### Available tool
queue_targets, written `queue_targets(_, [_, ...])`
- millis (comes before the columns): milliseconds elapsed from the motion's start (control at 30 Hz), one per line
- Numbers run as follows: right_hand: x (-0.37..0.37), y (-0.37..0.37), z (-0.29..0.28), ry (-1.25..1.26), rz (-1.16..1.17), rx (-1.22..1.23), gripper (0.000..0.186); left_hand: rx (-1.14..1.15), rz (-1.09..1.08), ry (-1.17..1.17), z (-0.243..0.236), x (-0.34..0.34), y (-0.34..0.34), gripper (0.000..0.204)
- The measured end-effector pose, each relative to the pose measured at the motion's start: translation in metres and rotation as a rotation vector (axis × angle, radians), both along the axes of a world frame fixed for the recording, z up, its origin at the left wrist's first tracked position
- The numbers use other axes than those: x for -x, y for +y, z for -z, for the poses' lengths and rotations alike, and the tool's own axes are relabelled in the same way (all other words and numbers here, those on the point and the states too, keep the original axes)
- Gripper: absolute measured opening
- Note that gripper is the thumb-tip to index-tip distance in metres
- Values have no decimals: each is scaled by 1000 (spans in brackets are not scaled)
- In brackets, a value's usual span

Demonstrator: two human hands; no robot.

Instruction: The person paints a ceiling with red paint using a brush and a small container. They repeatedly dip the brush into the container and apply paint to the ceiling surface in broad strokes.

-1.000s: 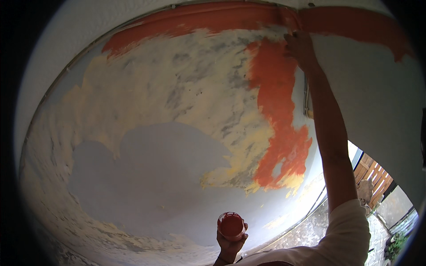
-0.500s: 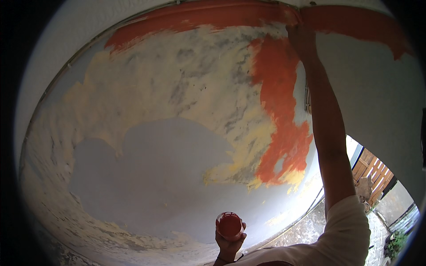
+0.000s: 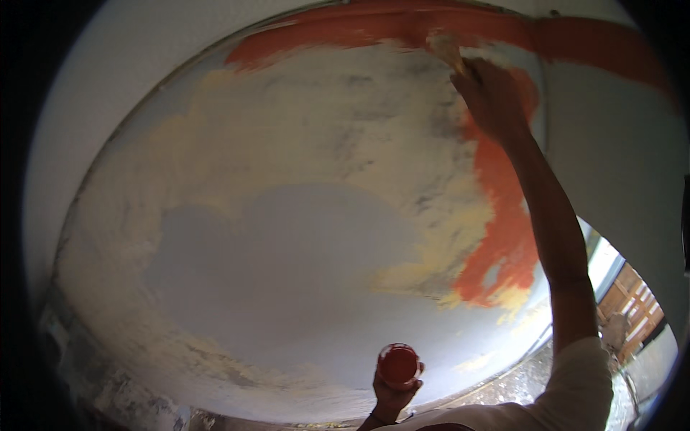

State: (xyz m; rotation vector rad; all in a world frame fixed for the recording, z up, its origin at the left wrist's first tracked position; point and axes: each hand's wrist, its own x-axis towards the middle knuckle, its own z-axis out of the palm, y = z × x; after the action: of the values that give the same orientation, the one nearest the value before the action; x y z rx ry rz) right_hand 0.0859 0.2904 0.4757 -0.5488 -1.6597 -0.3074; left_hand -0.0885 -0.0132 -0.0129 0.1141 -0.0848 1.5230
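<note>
Head view, looking up a weathered wall (image 3: 287, 237). The right hand (image 3: 492, 97), arm fully raised, is closed around the handle of a paintbrush (image 3: 447, 49); the fingers are curled tight, and the blurred bristles lie against the wall at the lower edge of the orange band (image 3: 374, 27) that runs along the top. A second orange strip (image 3: 503, 237) descends the wall just beside the forearm, which partly covers it. The left hand (image 3: 392, 395), low in the frame, is wrapped from below around a small cup of red-orange paint (image 3: 397, 365), held upright with its open mouth toward the camera. The brush handle is hidden inside the fist, and the bristles are too blurred to outline. The left wrist is cut off at the lower edge; the white sleeve (image 3: 575, 388) conceals the right shoulder. At lower right, a wooden structure (image 3: 636, 302) is too small to identify.
</note>
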Motion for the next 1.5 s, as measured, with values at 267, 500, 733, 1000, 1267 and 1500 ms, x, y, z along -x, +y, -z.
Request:
queue_targets(267, [-17,-74,279,-178,-763,481,38,5,-55,-80,34,-16,9,62])
queue_targets(500, [-22,-102,439,25,-1206,1708,44,3,-192,-77,36,12,-10,62])
queue_targets(733, [-37,-106,544,117,-1399,2156,46,49,-315,-7,20,4,0,53])
queue_targets(1000, [-26,-101,563,-10,-1416,1847,45,34,-308,-9,20,-1,20,56])
queue_targets(1267, [-19,-89,532,-169,-797,1510,41,38,-331,-52,28,-15,16,74])
queue_targets(1500, [-16,-91,527,417,-652,1632,40,147,-320,-8,33,0,6,71])
